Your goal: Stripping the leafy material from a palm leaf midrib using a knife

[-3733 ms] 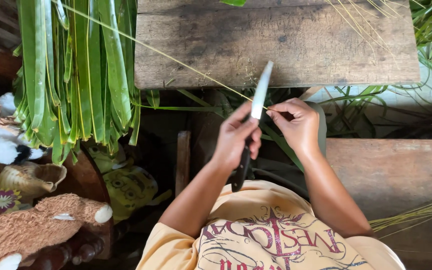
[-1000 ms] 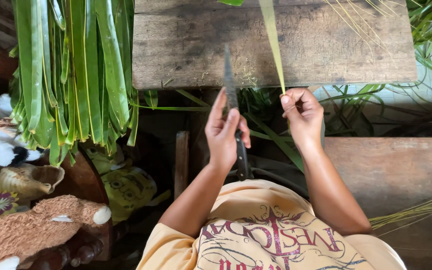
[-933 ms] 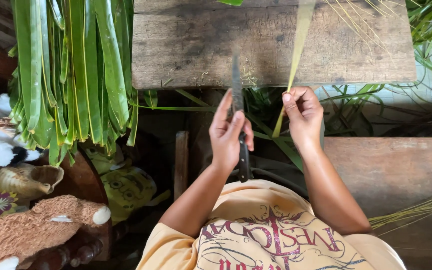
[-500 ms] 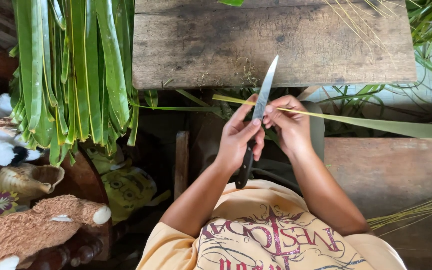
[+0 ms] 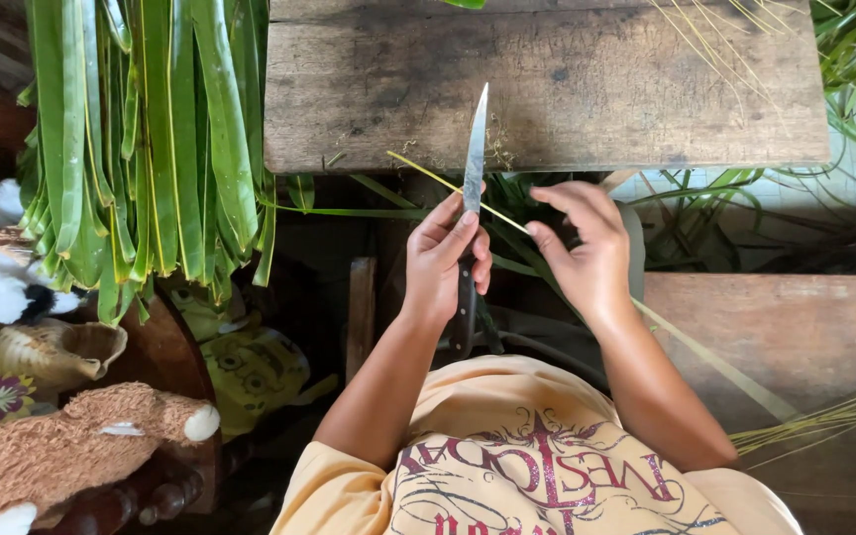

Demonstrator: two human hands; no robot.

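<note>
Left hand [image 5: 443,266] is clamped on a knife [image 5: 471,188], blade pointing up and away over the edge of the wooden table [image 5: 596,89]; right hand [image 5: 587,253] sits just beside it, fingers loosely curled around a thin leaf strip [image 5: 438,178] that crosses the blade and trails down past the right wrist. A bundle of long green leaves [image 5: 151,139] hangs at the left, well apart from both hands. A wooden bench [image 5: 775,347] with a few thin sticks [image 5: 824,416] lies to the right; plush toys [image 5: 61,446] and a shell [image 5: 52,352] sit lower left.
</note>
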